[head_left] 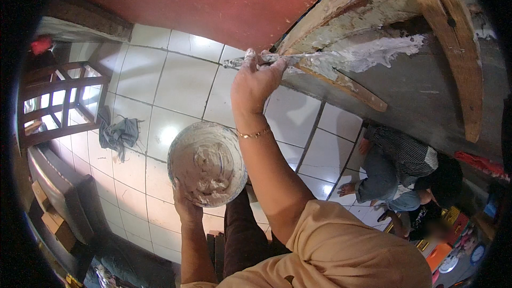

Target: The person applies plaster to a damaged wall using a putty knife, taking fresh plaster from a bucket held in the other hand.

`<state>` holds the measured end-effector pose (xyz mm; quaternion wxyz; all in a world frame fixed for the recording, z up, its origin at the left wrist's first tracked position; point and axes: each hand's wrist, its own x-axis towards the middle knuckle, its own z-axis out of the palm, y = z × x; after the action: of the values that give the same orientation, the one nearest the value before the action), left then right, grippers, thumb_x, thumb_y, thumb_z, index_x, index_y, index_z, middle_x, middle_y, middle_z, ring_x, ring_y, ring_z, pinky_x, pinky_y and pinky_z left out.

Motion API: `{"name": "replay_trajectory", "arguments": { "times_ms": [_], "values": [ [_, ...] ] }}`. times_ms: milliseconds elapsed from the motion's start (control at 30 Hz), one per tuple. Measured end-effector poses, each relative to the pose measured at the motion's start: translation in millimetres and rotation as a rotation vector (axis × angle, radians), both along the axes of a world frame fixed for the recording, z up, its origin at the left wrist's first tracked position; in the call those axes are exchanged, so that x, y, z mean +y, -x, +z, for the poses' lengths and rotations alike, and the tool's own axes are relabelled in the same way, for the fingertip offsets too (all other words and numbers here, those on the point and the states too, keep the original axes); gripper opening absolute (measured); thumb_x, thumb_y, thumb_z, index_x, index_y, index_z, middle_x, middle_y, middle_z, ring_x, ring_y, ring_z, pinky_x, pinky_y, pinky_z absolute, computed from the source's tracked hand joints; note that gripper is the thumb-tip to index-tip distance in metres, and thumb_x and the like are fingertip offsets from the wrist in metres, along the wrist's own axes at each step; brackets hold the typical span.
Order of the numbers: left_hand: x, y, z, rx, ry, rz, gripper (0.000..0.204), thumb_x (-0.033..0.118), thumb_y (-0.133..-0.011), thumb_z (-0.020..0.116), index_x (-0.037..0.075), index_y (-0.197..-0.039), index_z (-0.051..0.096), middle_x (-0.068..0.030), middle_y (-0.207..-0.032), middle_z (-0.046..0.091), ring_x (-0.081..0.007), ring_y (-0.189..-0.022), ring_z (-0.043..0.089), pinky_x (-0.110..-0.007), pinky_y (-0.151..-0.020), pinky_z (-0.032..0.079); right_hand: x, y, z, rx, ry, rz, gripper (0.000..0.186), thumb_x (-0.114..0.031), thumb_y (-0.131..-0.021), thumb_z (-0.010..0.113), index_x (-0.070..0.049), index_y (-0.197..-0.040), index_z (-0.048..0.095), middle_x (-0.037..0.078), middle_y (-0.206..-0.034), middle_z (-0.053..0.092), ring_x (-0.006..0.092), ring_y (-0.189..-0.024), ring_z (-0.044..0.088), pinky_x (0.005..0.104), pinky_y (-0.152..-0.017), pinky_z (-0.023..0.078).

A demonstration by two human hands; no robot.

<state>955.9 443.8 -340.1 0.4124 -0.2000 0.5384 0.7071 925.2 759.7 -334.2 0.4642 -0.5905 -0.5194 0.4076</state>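
Note:
My right hand [257,82], smeared with white paste, is closed round the handle of a putty knife [232,63]. Its thin blade reaches right toward a streak of fresh white plaster [373,54] on the grey wall, beside a red panel [213,0]. Below, my left hand [188,204] grips the near left side of a round tub [238,146], its thumb at the rim. Inside the tub lies thick, pale plaster [207,168] with a swirled, lumpy surface. The fingers under the tub are hidden.
Curved wooden pieces [453,37] stand out from the wall at right. White floor tiles [176,90] lie below, with a grey cloth [120,133] by a wooden frame [64,101]. People [397,160] sit on the floor at lower right.

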Motion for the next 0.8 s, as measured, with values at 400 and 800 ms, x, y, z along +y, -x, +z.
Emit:
{"name": "replay_trajectory", "arguments": {
  "times_ms": [400, 800],
  "values": [
    [-4.5, 3.0, 3.0, -0.021, 0.032, 0.058, 0.056, 0.034, -0.099, 0.045, 0.000, -0.141, 0.033, -0.0169, -0.141, 0.043, -0.0307, -0.128, 0.044, -0.044, -0.106, 0.037, 15.5, 19.2, -13.1, -0.528, -0.089, 0.078, 0.042, -0.005, -0.086, 0.060, 0.023, -0.110, 0.040, 0.037, -0.112, 0.046, 0.0450, -0.113, 0.044, 0.0502, -0.099, 0.031],
    [5.5, 7.2, 16.2, -0.013, 0.038, 0.032, 0.061, 0.037, -0.097, 0.046, 0.000, -0.143, 0.030, -0.0181, -0.144, 0.039, -0.0333, -0.130, 0.041, -0.047, -0.107, 0.035, -22.1, 16.7, 40.7, 0.013, 0.142, 0.247, 0.075, 0.006, -0.083, 0.059, 0.017, -0.138, 0.008, 0.021, -0.106, 0.045, 0.0264, -0.096, 0.052, 0.0354, -0.082, 0.048]
  ]
}}
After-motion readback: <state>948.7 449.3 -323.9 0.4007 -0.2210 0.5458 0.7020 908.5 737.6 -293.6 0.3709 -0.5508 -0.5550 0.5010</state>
